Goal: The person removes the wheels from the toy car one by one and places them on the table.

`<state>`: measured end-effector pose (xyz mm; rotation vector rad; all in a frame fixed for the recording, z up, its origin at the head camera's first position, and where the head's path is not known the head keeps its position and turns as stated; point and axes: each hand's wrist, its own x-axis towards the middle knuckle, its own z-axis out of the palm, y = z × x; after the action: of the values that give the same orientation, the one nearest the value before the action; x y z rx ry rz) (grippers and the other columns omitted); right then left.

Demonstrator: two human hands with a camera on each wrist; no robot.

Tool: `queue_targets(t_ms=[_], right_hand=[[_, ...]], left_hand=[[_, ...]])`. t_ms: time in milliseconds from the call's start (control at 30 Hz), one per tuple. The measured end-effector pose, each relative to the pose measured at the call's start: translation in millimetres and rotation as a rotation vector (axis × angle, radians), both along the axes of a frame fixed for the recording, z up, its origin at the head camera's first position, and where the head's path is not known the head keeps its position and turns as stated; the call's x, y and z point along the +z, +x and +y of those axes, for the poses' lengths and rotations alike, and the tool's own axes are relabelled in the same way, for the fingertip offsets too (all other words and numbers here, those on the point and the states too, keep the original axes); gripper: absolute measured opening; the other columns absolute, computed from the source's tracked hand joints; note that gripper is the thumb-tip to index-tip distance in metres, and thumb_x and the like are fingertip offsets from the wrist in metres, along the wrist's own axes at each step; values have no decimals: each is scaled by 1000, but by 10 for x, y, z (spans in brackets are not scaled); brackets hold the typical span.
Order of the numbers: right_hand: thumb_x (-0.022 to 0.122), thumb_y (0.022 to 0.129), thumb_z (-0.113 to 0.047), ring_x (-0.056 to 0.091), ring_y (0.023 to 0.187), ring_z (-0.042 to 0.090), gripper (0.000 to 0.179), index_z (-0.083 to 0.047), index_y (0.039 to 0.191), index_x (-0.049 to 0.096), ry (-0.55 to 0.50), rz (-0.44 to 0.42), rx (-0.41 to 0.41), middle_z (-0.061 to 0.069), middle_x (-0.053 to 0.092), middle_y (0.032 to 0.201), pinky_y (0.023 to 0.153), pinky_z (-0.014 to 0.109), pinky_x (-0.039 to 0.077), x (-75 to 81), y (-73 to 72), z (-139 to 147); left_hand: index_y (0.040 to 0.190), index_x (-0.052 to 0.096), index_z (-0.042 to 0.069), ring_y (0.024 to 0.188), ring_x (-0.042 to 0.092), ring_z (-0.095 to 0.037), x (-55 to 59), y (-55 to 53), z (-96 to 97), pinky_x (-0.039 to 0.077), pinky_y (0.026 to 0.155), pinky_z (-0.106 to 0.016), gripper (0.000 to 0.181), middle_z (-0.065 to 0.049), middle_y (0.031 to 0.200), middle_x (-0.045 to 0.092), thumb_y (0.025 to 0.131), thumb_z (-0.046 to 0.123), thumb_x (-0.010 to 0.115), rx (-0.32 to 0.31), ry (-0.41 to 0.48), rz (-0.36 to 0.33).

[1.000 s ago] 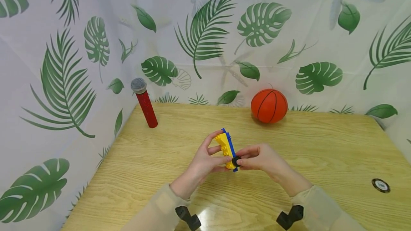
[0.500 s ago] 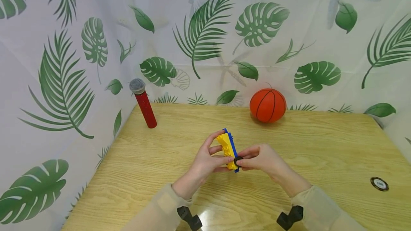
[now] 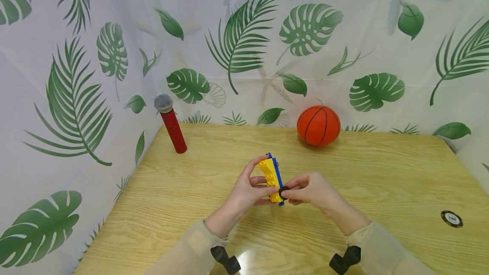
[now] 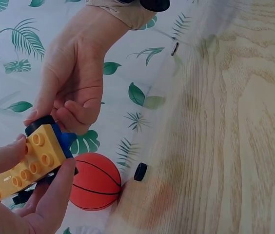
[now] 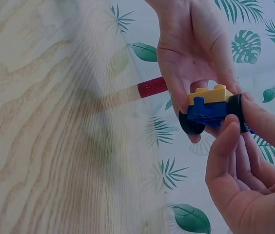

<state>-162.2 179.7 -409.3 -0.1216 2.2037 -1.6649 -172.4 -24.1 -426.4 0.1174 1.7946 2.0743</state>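
A toy car of building bricks (image 3: 269,175), with a studded yellow top, blue base and black wheels, is held tilted above the table. My left hand (image 3: 244,190) grips it by the yellow body, thumb on one side and fingers round the other. With thumb and index finger, my right hand (image 3: 311,188) pinches a black wheel (image 5: 237,112) at the end of the car nearer me. Another black wheel (image 5: 191,126) shows on the car's opposite side in the right wrist view. A small black wheel-like piece (image 4: 140,171) rests on the table in the left wrist view.
On the wooden table (image 3: 382,173), a red microphone (image 3: 174,130) stands at the back left and an orange toy basketball (image 3: 318,125) at the back. A round black-and-white chip (image 3: 451,218) lies at the right. Leaf-print cloth (image 3: 252,33) closes off the back and left.
The head view has shifted slightly. Both hands keep the same hold on the toy car and its wheel, with barely any movement.
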Motion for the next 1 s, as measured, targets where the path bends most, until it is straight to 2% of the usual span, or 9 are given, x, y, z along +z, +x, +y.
queue_targets(t_ms=[367,500,767,1000], right_hand=[[76,88,-14,61,66,13,27,8,102,70,80,47,-6,1,70,76,67,27,57,24,29,-24],[74,89,-13,57,65,14,23,7,100,70,106,74,-6,2,67,73,63,26,54,19,43,-44],[76,88,-15,53,65,15,19,2,96,71,186,95,-60,1,63,73,60,29,50,5,44,-83],[76,87,-12,54,66,15,18,2,95,70,194,121,-80,3,64,75,59,29,51,-12,57,-99]], left_hand=[[145,39,35,94,71,-25,-18,12,14,61,76,-48,76,-20,115,68,88,-5,69,-20,26,44],[143,42,38,96,72,-25,-11,31,30,61,75,-46,76,-20,115,70,88,-5,69,1,27,38],[144,43,33,98,72,-28,-3,42,62,61,74,-47,74,-25,114,70,87,-7,69,38,37,57],[143,43,30,97,72,-30,5,62,76,61,75,-49,73,-27,113,70,87,-8,69,68,50,63]])
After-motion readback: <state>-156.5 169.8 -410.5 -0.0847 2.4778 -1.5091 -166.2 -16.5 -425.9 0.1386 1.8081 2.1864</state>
